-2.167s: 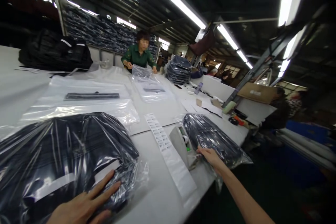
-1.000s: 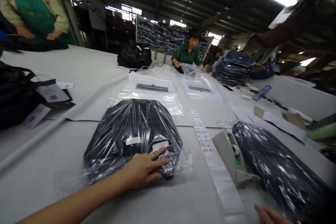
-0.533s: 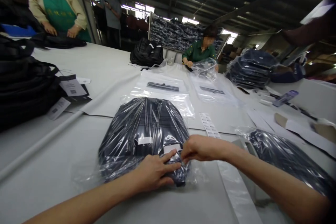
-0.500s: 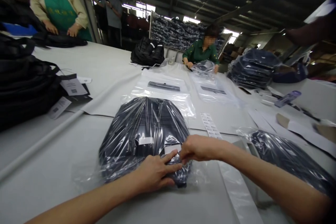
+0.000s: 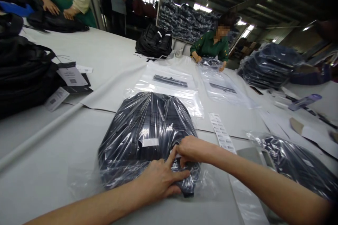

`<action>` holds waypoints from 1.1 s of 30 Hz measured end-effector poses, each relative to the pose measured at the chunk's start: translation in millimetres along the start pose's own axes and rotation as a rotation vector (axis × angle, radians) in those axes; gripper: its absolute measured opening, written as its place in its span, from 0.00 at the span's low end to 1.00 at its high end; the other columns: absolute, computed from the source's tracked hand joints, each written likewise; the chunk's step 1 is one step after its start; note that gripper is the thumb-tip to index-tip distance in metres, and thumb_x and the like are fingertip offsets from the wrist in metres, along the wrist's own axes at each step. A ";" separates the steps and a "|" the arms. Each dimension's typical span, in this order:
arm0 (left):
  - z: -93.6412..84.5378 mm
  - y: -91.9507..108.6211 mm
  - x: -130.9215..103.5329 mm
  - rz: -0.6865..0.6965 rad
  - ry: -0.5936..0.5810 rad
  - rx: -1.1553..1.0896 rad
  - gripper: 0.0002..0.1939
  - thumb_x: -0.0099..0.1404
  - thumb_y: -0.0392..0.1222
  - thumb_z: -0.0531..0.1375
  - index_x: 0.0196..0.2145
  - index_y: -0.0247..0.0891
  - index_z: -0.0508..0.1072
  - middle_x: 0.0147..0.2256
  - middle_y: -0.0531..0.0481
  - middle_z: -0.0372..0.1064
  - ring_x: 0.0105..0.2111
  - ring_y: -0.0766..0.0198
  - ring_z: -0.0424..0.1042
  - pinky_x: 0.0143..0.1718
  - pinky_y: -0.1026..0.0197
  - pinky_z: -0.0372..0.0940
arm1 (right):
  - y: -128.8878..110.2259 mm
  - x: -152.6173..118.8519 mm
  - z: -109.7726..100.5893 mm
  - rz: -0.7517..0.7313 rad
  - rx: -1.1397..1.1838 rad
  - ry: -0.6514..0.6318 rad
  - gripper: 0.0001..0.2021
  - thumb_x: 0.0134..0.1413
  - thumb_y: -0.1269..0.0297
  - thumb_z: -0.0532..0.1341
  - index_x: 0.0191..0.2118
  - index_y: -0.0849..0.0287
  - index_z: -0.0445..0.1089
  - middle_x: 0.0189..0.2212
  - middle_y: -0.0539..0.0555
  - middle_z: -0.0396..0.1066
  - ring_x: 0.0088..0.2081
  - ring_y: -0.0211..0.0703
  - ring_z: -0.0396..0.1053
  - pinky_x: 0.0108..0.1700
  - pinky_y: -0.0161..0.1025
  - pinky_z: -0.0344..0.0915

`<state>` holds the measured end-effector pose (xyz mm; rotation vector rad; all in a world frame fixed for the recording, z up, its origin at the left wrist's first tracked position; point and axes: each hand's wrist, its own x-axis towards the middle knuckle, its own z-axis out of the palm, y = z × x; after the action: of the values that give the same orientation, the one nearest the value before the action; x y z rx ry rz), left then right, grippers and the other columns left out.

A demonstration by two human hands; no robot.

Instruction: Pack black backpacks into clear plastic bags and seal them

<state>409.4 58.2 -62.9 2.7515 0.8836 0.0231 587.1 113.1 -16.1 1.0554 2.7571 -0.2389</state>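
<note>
In the head camera's view, the only one, we are looking down at a dark bag (image 5: pixel 146 128) lying on a white bench (image 5: pixel 81 140), closely wrapped in clear film (image 5: pixel 208 181). The left grip (image 5: pixel 158 177) is resting palm down across the bag's lower right part, its fingers spread and pinching nothing. The right grip (image 5: pixel 194 149) is meeting the left forefinger there, its fingers bent and bunched; it is hiding its own tips, so we cannot tell whether they are closing on anything. A strip of labels (image 5: pixel 221 132) is lying to the right.

We are judging the bag to be soft, fairly light and hardly fragile, while its glossy film is probably proving slippery and easily torn. For lifting, we are favouring both padded sides, supported from below, over the loose film at the corners.
</note>
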 end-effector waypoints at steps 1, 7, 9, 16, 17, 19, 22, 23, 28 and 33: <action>-0.1 -0.1 0.1 0.009 -0.001 -0.005 0.26 0.61 0.60 0.52 0.57 0.66 0.54 0.65 0.48 0.28 0.39 0.47 0.72 0.33 0.48 0.69 | 8.1 2.2 0.2 0.038 0.040 0.018 0.09 0.33 0.59 0.70 0.23 0.55 0.73 0.15 0.46 0.64 0.19 0.36 0.61 0.23 0.33 0.47; -0.7 -0.5 -0.8 0.007 -0.007 0.022 0.28 0.61 0.59 0.54 0.58 0.66 0.51 0.65 0.46 0.22 0.41 0.43 0.72 0.34 0.45 0.68 | 24.4 -23.7 -17.2 0.292 0.336 0.293 0.10 0.48 0.56 0.63 0.27 0.58 0.69 0.17 0.46 0.62 0.21 0.35 0.58 0.25 0.32 0.50; -0.8 -0.6 -0.9 0.007 -0.005 0.023 0.28 0.61 0.59 0.54 0.58 0.66 0.51 0.65 0.45 0.23 0.38 0.46 0.73 0.34 0.44 0.68 | 2.6 -40.4 -15.9 0.303 0.570 0.381 0.08 0.55 0.59 0.57 0.33 0.57 0.68 0.18 0.44 0.61 0.21 0.34 0.58 0.25 0.31 0.51; -1.7 0.3 -3.1 0.006 -0.004 -0.007 0.22 0.59 0.59 0.56 0.50 0.54 0.67 0.65 0.44 0.35 0.37 0.46 0.73 0.37 0.43 0.67 | -60.5 -31.2 66.4 0.375 0.724 0.706 0.08 0.56 0.68 0.51 0.31 0.59 0.65 0.25 0.49 0.65 0.26 0.37 0.62 0.30 0.34 0.58; -3.2 0.0 -4.5 0.015 0.011 -0.056 0.22 0.58 0.59 0.57 0.49 0.54 0.68 0.64 0.44 0.37 0.39 0.46 0.73 0.38 0.43 0.66 | -61.5 -25.5 76.7 0.392 0.663 0.797 0.08 0.57 0.68 0.50 0.32 0.60 0.65 0.27 0.51 0.66 0.29 0.38 0.63 0.33 0.35 0.60; -8.0 -2.8 -7.4 0.030 0.098 -0.252 0.20 0.59 0.58 0.56 0.46 0.51 0.72 0.61 0.45 0.49 0.42 0.47 0.71 0.42 0.47 0.65 | -60.7 -17.1 89.8 0.388 0.587 0.895 0.09 0.57 0.69 0.49 0.35 0.60 0.65 0.30 0.53 0.67 0.32 0.40 0.65 0.36 0.38 0.61; -17.6 -14.4 -9.0 -0.133 0.442 -0.817 0.16 0.61 0.52 0.55 0.37 0.43 0.77 0.46 0.46 0.70 0.34 0.59 0.72 0.37 0.59 0.65 | -57.1 -14.9 92.3 0.405 0.562 0.934 0.09 0.58 0.67 0.49 0.34 0.59 0.65 0.30 0.54 0.68 0.32 0.41 0.66 0.36 0.38 0.62; -20.4 -20.1 -8.3 -0.236 0.581 -1.022 0.16 0.61 0.51 0.54 0.35 0.39 0.77 0.39 0.46 0.72 0.27 0.65 0.70 0.30 0.63 0.63 | -56.3 -16.6 89.4 0.422 0.581 0.921 0.09 0.58 0.66 0.50 0.34 0.59 0.66 0.29 0.53 0.69 0.31 0.41 0.66 0.35 0.38 0.62; -23.5 -44.5 0.0 -0.474 0.842 -1.424 0.25 0.61 0.58 0.51 0.33 0.30 0.73 0.15 0.56 0.58 0.11 0.77 0.39 0.13 0.68 0.37 | -75.3 -28.9 58.2 0.551 0.683 0.867 0.11 0.58 0.61 0.51 0.40 0.59 0.67 0.19 0.48 0.64 0.19 0.38 0.62 0.23 0.35 0.59; -18.2 -47.1 3.7 -0.502 0.835 -1.513 0.26 0.58 0.61 0.54 0.29 0.30 0.71 0.11 0.62 0.46 0.10 0.76 0.40 0.13 0.68 0.36 | -129.7 -13.2 33.9 0.213 0.291 1.044 0.09 0.57 0.68 0.53 0.41 0.58 0.68 0.28 0.55 0.66 0.28 0.41 0.65 0.31 0.36 0.63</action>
<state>383.8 101.5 -56.9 1.0136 1.0126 1.2107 513.2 2.1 -35.1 1.9879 3.4909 -0.0513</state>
